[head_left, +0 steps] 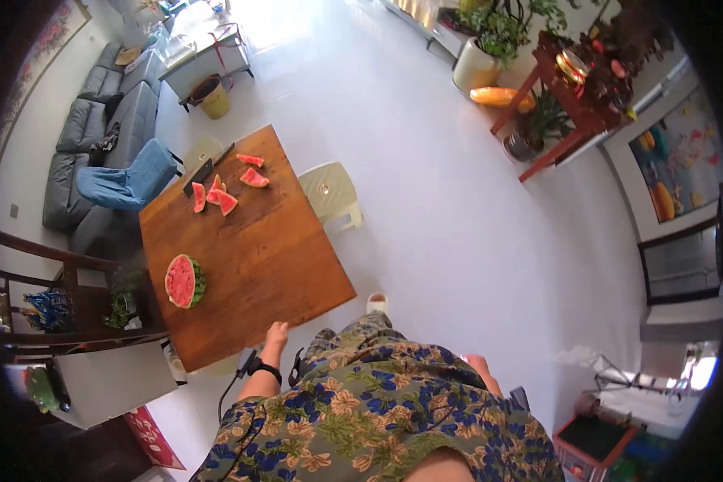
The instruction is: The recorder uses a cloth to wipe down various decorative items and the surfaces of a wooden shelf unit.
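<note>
My left hand (276,332) hangs beside the near edge of the wooden table (249,265), its fingers curled in and nothing seen in them. A black band with a cable circles that wrist. My right hand (475,363) is low at my right side, partly behind my flowered shirt (377,402), so its fingers are hard to make out. On the table's left part stands a cut watermelon (182,283), red face showing. Farther back lie several watermelon pieces (223,199). Next to them, along the far left edge, is a dark wide-bladed knife (203,173).
Pale plastic stools stand by the table, one (329,193) on its right side. A blue-draped chair (132,177) and a grey sofa (128,104) are at the left. Far right, a red wooden stand (570,112) holds plants. Pale floor (474,233) stretches right of the table.
</note>
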{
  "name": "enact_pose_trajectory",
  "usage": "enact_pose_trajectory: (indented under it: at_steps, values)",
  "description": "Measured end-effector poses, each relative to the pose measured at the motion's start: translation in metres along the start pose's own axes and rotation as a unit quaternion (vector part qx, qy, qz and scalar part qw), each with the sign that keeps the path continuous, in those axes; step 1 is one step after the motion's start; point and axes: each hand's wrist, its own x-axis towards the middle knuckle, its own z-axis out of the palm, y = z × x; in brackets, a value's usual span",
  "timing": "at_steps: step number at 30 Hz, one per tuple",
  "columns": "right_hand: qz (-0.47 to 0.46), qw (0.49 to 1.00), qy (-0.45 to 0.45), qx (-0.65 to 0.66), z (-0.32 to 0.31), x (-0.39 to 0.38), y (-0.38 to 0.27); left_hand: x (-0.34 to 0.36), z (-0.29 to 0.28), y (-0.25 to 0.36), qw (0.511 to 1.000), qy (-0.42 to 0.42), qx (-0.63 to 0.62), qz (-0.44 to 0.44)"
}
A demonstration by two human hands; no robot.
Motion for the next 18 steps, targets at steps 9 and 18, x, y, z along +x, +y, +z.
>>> enact_pose_trajectory:
  at_steps: [9,18]
  values:
    - [0.038,0.999,-0.012,-0.018,-0.088,0.084,0.056,0.033,-0.021,0.196,0.988,0.024,-0.06,0.139]
    - [-0.123,0.986,-0.046,-0.103,-0.225,0.238,0.0,0.047,0.028,0.177,0.989,0.127,-0.068,0.021]
